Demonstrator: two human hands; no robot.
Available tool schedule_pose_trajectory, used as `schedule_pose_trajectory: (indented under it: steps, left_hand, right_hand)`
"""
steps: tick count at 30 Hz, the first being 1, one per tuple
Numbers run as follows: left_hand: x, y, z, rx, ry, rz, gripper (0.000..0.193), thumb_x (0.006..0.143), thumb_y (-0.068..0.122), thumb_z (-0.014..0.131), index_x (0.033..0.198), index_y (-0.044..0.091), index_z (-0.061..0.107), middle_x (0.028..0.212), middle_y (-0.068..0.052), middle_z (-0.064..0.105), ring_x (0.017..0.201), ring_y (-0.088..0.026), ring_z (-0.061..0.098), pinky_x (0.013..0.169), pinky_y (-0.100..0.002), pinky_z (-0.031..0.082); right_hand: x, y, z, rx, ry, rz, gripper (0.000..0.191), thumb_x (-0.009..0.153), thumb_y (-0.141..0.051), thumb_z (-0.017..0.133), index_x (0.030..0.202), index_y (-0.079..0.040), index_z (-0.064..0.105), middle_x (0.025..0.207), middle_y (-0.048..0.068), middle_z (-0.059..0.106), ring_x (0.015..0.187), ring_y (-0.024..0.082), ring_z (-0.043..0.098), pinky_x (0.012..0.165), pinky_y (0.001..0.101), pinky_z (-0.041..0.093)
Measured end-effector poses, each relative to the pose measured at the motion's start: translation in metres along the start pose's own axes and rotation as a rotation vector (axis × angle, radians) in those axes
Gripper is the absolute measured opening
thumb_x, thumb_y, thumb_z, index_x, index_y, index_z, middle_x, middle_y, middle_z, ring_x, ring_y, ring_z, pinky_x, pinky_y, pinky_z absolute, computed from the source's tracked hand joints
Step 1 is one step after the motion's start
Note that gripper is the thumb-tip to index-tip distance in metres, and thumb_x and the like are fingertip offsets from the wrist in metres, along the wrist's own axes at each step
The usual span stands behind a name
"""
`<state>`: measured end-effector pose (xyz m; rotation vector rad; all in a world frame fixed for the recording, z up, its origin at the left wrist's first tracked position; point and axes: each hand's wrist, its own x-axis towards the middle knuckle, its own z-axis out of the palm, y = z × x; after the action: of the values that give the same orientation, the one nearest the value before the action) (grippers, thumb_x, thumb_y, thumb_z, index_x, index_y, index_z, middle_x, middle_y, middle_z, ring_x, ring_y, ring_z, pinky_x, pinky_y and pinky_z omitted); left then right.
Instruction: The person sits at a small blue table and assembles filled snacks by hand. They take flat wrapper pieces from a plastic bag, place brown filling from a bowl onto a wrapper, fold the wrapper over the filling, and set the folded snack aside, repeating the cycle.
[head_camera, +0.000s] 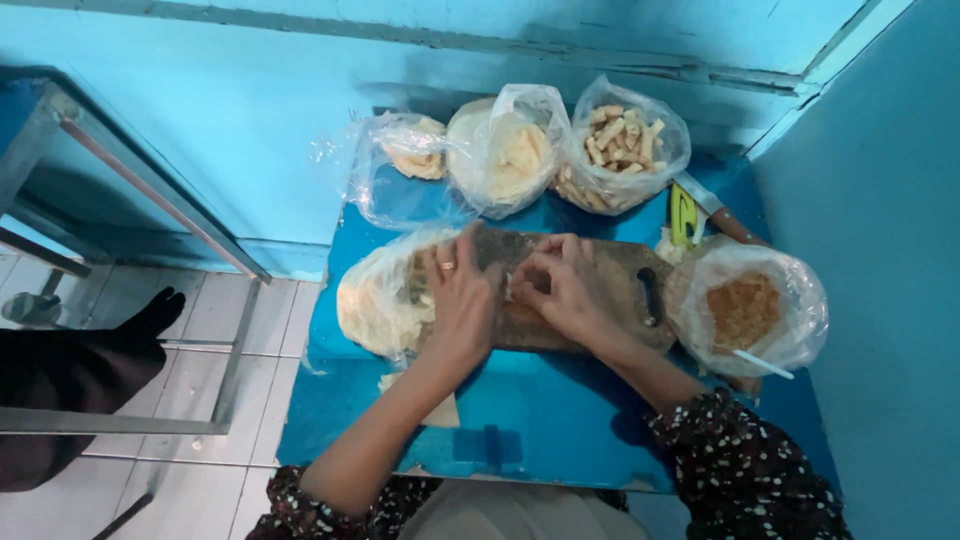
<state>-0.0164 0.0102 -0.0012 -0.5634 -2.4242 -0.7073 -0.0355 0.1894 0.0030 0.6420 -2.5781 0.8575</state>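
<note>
- The left hand (462, 300) lies flat-ish on the wooden cutting board (590, 300), fingers bent over a small pale piece of food (510, 288); a ring shows on one finger. Its grip looks closed down on that piece, though the fingertips hide just how.
- The right hand (565, 290) meets it from the other side, fingers curled and pinching the same pale piece; the two hands touch at the middle of the board.
- The board rests on a blue tabletop (540, 410), roughly at its centre.
- Just left of the board, partly under the left hand, sits a clear plastic bag of pale flat wrappers (375, 300).
- Behind the board stand three more clear bags: one nearly empty with pale pieces (410, 160), one with a pale round stack (510, 155), one with beige stick-shaped pieces (620, 145).
- To the right, touching the board's end, an open bag holds brown crumbs (745, 310) with a white spoon handle (762, 364) sticking out.
- A green-handled tool (683, 215) and a knife (715, 210) lie behind that bag, near the wall.
- A dark object (650, 295) lies on the board's right end.
- A metal frame (150, 210) and tiled floor (200, 320) are to the left, well apart.
</note>
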Motion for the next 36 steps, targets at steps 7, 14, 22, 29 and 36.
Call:
schedule_pose_trajectory:
  steps: [7,14,22,29,36]
  left_hand:
    - [-0.004,-0.005,-0.009,0.02,-0.197,0.12,0.016,0.075,0.009,0.067,0.085,-0.001,0.074,0.152,-0.026,0.039,0.133,-0.044,0.039,0.113,-0.069,0.016]
    - [-0.006,-0.01,0.003,0.068,-0.163,0.169,0.023,0.076,0.004,0.064,0.096,-0.004,0.071,0.148,-0.024,0.044,0.135,-0.044,0.04,0.119,-0.066,0.021]
    - [0.002,-0.003,0.008,0.123,-0.163,0.101,0.037,0.066,0.01,0.073,0.1,-0.006,0.071,0.142,-0.028,0.043,0.131,-0.048,0.04,0.113,-0.07,0.021]
    - [0.0,0.003,0.003,-0.007,0.008,0.046,0.026,0.074,0.008,0.072,0.097,-0.003,0.072,0.149,-0.026,0.042,0.133,-0.046,0.04,0.113,-0.071,0.021]
    - [0.001,-0.007,0.006,0.09,-0.076,0.113,0.016,0.08,0.008,0.067,0.091,-0.002,0.071,0.151,-0.021,0.043,0.136,-0.04,0.042,0.115,-0.07,0.021]
  right_hand:
    - [-0.016,-0.017,-0.021,-0.276,0.013,-0.18,0.012,0.083,-0.035,0.079,0.09,-0.025,0.076,0.114,-0.001,0.061,0.109,0.026,0.055,0.092,0.0471,0.04]
    - [-0.004,-0.021,-0.032,-0.224,-0.045,-0.103,0.012,0.082,-0.037,0.077,0.089,-0.027,0.078,0.119,0.0,0.061,0.111,0.027,0.055,0.09,0.0455,0.043]
    - [0.002,-0.026,-0.031,-0.233,-0.121,-0.015,0.014,0.085,-0.033,0.076,0.094,-0.021,0.077,0.125,0.001,0.06,0.112,0.027,0.055,0.087,0.044,0.048]
    - [-0.008,-0.012,-0.019,-0.187,-0.059,-0.024,0.011,0.081,-0.033,0.079,0.087,-0.024,0.079,0.122,0.003,0.061,0.113,0.028,0.055,0.09,0.0454,0.043]
    - [0.008,0.01,-0.011,-0.043,-0.042,0.08,0.013,0.078,-0.039,0.083,0.086,-0.029,0.081,0.122,0.002,0.06,0.114,0.029,0.053,0.098,0.0445,0.045]
